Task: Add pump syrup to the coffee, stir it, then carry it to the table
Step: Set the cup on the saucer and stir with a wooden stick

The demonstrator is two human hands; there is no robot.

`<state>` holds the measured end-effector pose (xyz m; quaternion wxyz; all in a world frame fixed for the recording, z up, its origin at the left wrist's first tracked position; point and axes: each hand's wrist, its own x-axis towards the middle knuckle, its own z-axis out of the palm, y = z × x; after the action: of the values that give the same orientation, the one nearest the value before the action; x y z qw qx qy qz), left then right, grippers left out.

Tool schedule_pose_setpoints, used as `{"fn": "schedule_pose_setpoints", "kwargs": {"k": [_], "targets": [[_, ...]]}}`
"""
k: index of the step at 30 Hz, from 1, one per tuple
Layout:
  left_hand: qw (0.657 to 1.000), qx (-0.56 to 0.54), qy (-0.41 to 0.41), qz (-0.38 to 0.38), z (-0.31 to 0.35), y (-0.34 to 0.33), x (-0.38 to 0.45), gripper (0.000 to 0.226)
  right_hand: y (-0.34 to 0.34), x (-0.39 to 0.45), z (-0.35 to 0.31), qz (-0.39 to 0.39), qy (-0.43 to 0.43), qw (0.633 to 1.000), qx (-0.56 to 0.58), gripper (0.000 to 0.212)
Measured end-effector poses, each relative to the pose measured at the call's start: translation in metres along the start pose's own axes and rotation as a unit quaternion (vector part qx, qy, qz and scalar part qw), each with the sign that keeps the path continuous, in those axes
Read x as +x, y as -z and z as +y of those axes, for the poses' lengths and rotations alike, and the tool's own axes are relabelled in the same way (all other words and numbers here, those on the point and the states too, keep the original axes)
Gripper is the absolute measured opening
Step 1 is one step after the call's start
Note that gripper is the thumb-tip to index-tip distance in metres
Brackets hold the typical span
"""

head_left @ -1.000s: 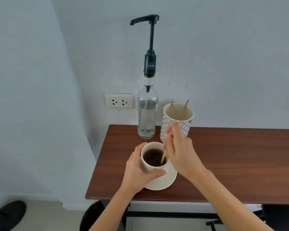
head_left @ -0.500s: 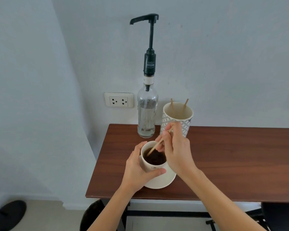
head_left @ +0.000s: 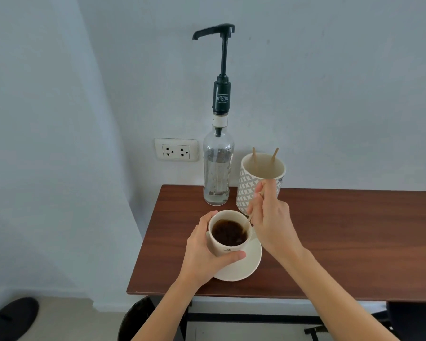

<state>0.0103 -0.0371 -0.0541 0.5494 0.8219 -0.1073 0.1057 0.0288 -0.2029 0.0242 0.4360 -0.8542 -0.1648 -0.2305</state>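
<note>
The left hand (head_left: 207, 252) wraps tight around the cup (head_left: 228, 233) on its saucer (head_left: 246, 265) on the tabletop (head_left: 342, 242) so it won't tip, while the right hand (head_left: 272, 222) pinches the stick (head_left: 249, 219) dipped in to stir.

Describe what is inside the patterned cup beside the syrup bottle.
Two wooden stir sticks lean against the back inner wall of the patterned cup. Its bottom is hidden by the near wall and the right hand.
</note>
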Motion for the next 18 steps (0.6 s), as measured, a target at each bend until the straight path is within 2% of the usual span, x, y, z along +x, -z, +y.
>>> {"fn": "schedule_pose_setpoints", "kwargs": {"k": [4, 9, 11, 13, 18], "targets": [[1.000, -0.003, -0.005, -0.001, 0.000, 0.000, 0.001, 0.094, -0.007, -0.002, -0.008, -0.019, -0.045, 0.995, 0.084, 0.019], [1.000, -0.002, 0.000, 0.002, 0.000, 0.000, -0.001, 0.094, -0.001, 0.004, 0.002, 0.006, -0.023, 1.000, 0.018, 0.021], [1.000, -0.005, -0.001, 0.001, 0.000, 0.000, 0.000, 0.093, 0.000, 0.001, -0.002, -0.011, -0.051, 0.997, 0.049, 0.023], [1.000, -0.011, -0.001, -0.002, -0.001, 0.000, 0.000, 0.090, -0.006, -0.001, -0.006, -0.032, -0.066, 0.994, 0.083, 0.016], [1.000, -0.013, 0.006, -0.003, -0.001, 0.000, -0.001, 0.090, -0.001, 0.006, 0.002, 0.007, -0.051, 0.998, 0.030, 0.017]]}}
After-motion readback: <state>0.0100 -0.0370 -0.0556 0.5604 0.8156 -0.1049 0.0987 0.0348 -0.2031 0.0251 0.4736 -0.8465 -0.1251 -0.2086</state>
